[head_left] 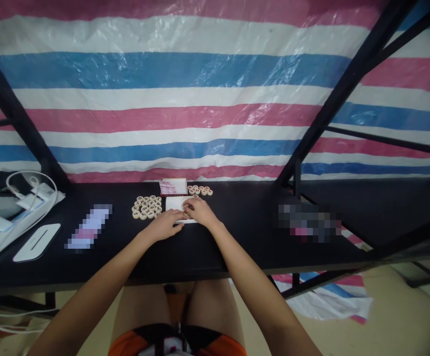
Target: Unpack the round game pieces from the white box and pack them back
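A shallow white box (174, 201) lies on the black table, with both hands over its right part. My left hand (165, 224) rests at its near edge, fingers stretched out and thumb apart. From the right, my right hand (200, 211) reaches in with bent fingers closed around a small round xiangqi piece, largely hidden by the fingers. Left of the box, several pale xiangqi pieces with dark characters (147, 207) lie grouped flat. Behind it sit several red-marked pieces (200, 190), beside an upright-edged white and red box part (174, 187).
On the left of the table (252, 232) lie a blurred-out phone-like object (91, 226), a white flat device (37, 242) and a power strip with white cables (33, 212). A blurred-out dark item (309, 222) is at right. Black metal posts (326, 113) frame a striped plastic sheet (170, 69).
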Available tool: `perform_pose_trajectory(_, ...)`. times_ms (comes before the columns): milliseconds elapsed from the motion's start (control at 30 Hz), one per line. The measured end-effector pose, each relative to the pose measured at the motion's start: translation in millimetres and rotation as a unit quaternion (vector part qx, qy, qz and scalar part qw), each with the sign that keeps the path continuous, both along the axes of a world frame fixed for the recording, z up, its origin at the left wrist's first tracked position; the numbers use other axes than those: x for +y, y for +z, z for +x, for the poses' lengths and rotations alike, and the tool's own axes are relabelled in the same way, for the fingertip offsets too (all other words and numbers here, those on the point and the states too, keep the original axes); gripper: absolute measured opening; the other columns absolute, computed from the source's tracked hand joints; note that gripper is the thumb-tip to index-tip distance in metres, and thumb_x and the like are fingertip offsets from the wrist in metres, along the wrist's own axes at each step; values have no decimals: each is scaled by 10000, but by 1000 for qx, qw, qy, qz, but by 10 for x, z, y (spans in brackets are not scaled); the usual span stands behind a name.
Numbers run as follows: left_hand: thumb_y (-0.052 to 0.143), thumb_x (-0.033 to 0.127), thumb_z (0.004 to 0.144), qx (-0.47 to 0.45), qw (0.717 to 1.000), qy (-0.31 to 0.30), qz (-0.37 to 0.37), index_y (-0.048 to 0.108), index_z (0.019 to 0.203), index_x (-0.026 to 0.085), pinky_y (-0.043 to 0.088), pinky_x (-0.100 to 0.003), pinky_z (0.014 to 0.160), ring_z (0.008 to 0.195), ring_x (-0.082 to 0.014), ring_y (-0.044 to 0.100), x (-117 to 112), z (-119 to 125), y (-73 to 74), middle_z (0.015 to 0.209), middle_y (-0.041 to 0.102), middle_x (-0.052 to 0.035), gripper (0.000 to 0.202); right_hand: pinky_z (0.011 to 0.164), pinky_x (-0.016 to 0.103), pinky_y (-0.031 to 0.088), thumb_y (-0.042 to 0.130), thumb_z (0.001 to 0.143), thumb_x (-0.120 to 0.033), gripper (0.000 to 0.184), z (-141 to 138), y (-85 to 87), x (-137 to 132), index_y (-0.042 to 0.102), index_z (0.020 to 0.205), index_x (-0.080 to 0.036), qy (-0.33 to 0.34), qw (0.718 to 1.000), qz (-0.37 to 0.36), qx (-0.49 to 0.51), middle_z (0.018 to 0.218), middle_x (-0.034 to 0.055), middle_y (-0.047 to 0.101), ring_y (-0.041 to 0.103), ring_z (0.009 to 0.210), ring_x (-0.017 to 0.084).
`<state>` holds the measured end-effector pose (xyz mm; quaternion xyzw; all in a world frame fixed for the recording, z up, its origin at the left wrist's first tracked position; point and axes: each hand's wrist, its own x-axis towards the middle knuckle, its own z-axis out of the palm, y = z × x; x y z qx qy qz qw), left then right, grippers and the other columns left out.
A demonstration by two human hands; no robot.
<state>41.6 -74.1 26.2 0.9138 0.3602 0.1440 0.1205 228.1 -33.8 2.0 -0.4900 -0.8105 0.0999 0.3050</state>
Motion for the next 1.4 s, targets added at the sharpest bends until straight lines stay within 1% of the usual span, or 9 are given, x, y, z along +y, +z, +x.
perform_pose_trajectory(200,492,226,867,-4,1000,-2,0,612,1153,220,405,-366,1004,1128,-218,543,14,-12,-20,1202,626,-47,311,891,289,416,553,841,-172,191,8,4,11,714,941,-200,10,1000,-5,1,960,50,699,587,939,170)
perform_pose_trajectory(367,494,224,862,-1,1000,1,-3,602,1175,226,404,-362,1009,1141,-216,536,16,-16,-38,1232,611,-47,332,922,296,407,572,855,-208,162,6,5,35,724,913,-199,23,999,27,-11,968,49,708,592,949,173)
perform_pose_trajectory(533,494,212,858,-4,1000,-3,1,603,1175,227,406,-357,1006,1129,-214,543,19,-15,-25,1228,612,-49,336,971,322,379,495,905,-230,240,-1,50,-11,698,1033,-213,22,995,22,-90,1037,61,701,593,999,180)
perform_pose_trajectory(700,489,203,859,3,1000,-2,-5,599,1186,224,403,-364,1007,1123,-217,544,7,-12,-4,1226,613,-48,345,989,327,362,444,932,-247,274,-12,94,-68,682,1059,-199,14,990,16,-142,1087,78,679,559,1068,187)
perform_pose_trajectory(933,488,207,860,-5,1000,-7,0,607,1172,234,397,-362,1011,1121,-213,543,17,-14,-19,1215,619,-44,335,980,336,360,443,931,-276,281,-5,126,-113,685,1027,-168,-2,992,38,-117,1156,98,643,511,1119,207)
perform_pose_trajectory(1067,489,210,860,-5,1000,-5,1,606,1173,232,405,-364,1005,1123,-216,545,17,-17,-21,1219,616,-47,335,987,331,348,436,925,-229,269,-4,119,-114,687,1015,-195,26,993,33,-111,1082,72,676,538,1077,187)
perform_pose_trajectory(1167,493,218,864,-7,1000,0,1,609,1161,225,406,-359,1005,1133,-216,541,8,-17,-15,1218,615,-50,319,977,312,360,411,933,-223,289,39,84,-60,688,1004,-190,24,995,26,-91,1037,71,684,558,1035,175)
perform_pose_trajectory(1267,491,237,873,-3,1000,5,2,612,1144,208,412,-354,996,1130,-220,542,-2,-17,-7,1209,617,-63,298,972,303,376,400,925,-213,308,167,20,26,664,1081,-184,-28,998,28,-54,1109,78,653,545,1061,181)
perform_pose_trajectory(1400,483,245,879,5,1000,5,3,614,1130,201,415,-361,990,1140,-229,534,-9,-17,3,1224,607,-65,287,988,363,378,438,860,-140,413,400,-84,114,578,1247,-177,-173,983,-4,-59,1314,118,531,478,1173,237)
